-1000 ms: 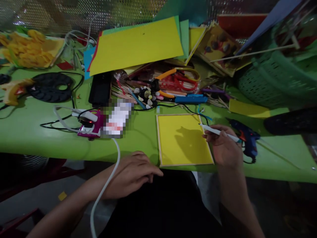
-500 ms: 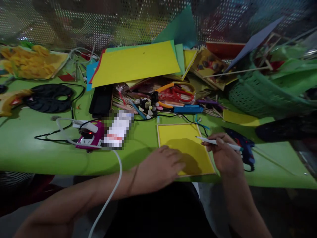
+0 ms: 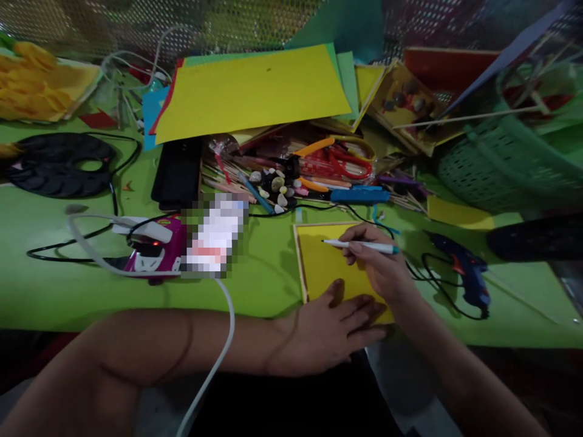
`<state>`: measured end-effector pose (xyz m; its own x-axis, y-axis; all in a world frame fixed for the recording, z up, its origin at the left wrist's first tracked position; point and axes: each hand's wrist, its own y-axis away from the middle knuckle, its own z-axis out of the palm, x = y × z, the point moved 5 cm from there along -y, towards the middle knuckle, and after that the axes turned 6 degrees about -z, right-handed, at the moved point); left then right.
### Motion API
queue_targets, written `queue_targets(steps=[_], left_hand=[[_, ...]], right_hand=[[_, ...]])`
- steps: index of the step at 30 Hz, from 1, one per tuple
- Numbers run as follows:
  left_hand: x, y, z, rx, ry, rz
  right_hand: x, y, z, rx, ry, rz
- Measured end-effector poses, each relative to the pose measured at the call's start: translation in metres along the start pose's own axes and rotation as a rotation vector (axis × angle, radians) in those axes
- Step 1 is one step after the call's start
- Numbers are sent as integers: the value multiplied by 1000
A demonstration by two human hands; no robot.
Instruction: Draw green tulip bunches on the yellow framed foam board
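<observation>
A yellow square board (image 3: pixel 321 261) edged with thin pale sticks lies at the front of the green table. My left hand (image 3: pixel 334 328) rests flat over its near edge, fingers spread. Above the board, my right hand (image 3: pixel 380 261) is closed round a white marker pen (image 3: pixel 371 247) with a dark tip and a teal end. The pen slants nearly level and its tip points left; whether it touches the board I cannot tell. Part of the board is hidden beneath both hands.
A glue gun (image 3: pixel 464 270) lies right of the board. To the left are a purple power strip (image 3: pixel 175 243) and a blurred-out phone (image 3: pixel 216 237). Scissors (image 3: pixel 350 164), pebbles (image 3: pixel 277 185) and yellow sheets (image 3: pixel 255 91) crowd the back, beside a green basket (image 3: pixel 478 164).
My right hand has moved left with the marker pen, over the board. My left hand has shifted right and spread its fingers along the near edge. The camera view has shifted slightly.
</observation>
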<state>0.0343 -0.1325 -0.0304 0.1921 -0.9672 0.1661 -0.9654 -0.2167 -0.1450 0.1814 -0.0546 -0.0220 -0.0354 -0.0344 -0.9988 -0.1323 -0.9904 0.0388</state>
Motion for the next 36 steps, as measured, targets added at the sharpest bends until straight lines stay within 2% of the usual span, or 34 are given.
queue_targets(steps=[7, 12, 18, 24, 32, 36], left_hand=[[2, -1, 2, 144, -48, -28], [-2, 0, -4, 137, 34, -68], [-7, -2, -8, 98, 98, -137], [-7, -1, -1, 115, 103, -136], [-6, 1, 7, 185, 15, -137], [-7, 1, 10, 155, 39, -107]], right_hand=[[3, -6, -7, -20, 115, 57], [8, -8, -11, 37, 148, 35], [10, -4, -9, 5, 156, 4], [6, -2, -7, -17, 123, -7], [-12, -3, -16, 99, 4, -98], [-16, -5, -14, 95, -43, -72]])
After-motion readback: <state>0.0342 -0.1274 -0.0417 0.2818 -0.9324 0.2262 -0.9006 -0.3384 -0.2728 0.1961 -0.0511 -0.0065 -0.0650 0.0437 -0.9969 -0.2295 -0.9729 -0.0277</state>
